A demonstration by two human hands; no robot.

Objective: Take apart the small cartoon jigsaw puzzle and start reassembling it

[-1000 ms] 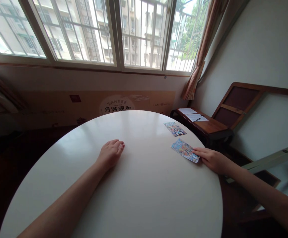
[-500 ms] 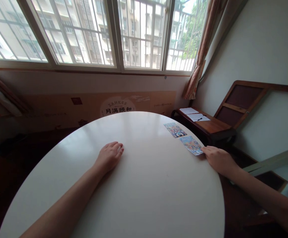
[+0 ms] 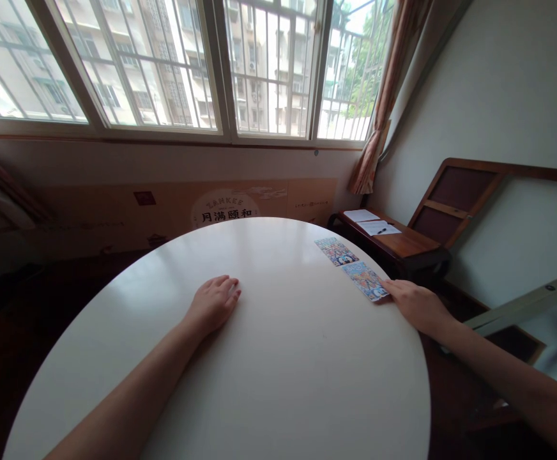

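Note:
Two colourful printed cards lie near the right edge of a round white table (image 3: pixel 278 370). The farther card (image 3: pixel 336 252) lies flat with nothing touching it. Just in front of it, almost corner to corner, is the nearer card (image 3: pixel 363 281). My right hand (image 3: pixel 417 306) pinches this card's right edge between thumb and fingers, by the table's rim; the thumb is mostly hidden. Left of the table's middle, my left hand (image 3: pixel 214 302) rests palm down, its fingers loosely bent and a little apart, with nothing seen in it.
Beyond the table on the right stands a wooden chair (image 3: pixel 417 246) with papers (image 3: pixel 379 227) and a pen on its seat. A printed cardboard panel (image 3: pixel 173 201) leans under the barred window (image 3: pixel 269 70). At the far right is a pale slanted frame (image 3: pixel 532 300).
The whole view has shifted slightly to the left. Both hands keep their poses, and the right hand still pinches the nearer card, which stays about where it was on the table.

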